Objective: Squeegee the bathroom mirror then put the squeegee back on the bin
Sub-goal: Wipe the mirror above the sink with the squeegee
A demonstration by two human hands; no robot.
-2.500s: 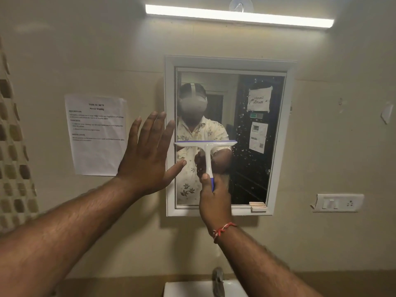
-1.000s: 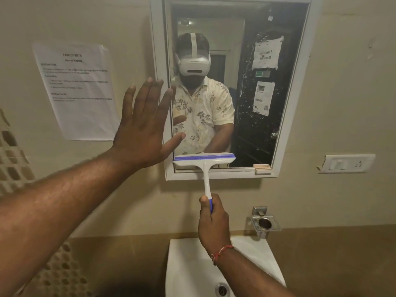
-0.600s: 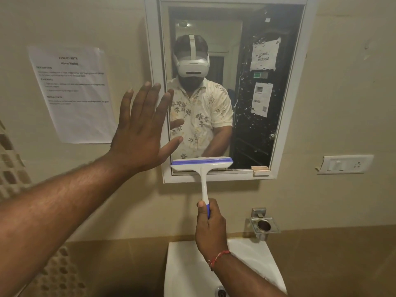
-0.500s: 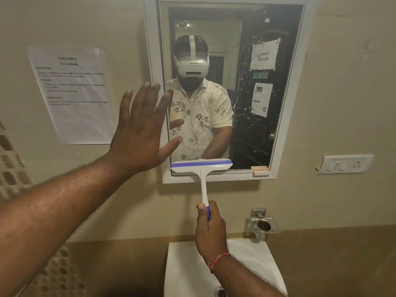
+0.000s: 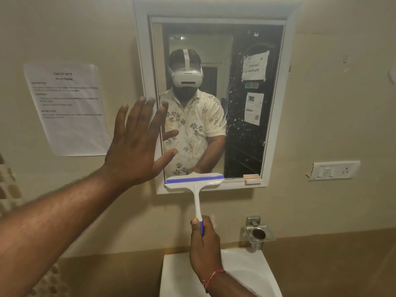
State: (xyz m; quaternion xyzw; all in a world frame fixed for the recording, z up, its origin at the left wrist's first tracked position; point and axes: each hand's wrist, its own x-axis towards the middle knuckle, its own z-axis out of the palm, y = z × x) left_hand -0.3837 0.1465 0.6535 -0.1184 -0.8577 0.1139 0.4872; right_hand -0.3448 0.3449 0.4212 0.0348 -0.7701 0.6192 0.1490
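Observation:
The white-framed mirror (image 5: 276, 99) hangs on the beige wall. Its right half carries water drops. A white squeegee (image 5: 196, 189) with a blue blade strip rests across the mirror's lower left edge, partly over the bottom frame. My right hand (image 5: 204, 245) grips its handle from below, above the sink. My left hand (image 5: 137, 144) is spread flat with fingers apart against the mirror's left frame and holds nothing. No bin is in view.
A white sink (image 5: 257, 273) sits directly below. A metal holder (image 5: 258, 233) is fixed to the wall right of my right hand. A switch plate (image 5: 334, 170) is further right. A printed sheet (image 5: 68, 108) is taped left of the mirror.
The squeegee came down the left half of the mirror from mid-height to the bottom edge. My left hand stayed flat at the left frame. The view tilted down, then slightly back up.

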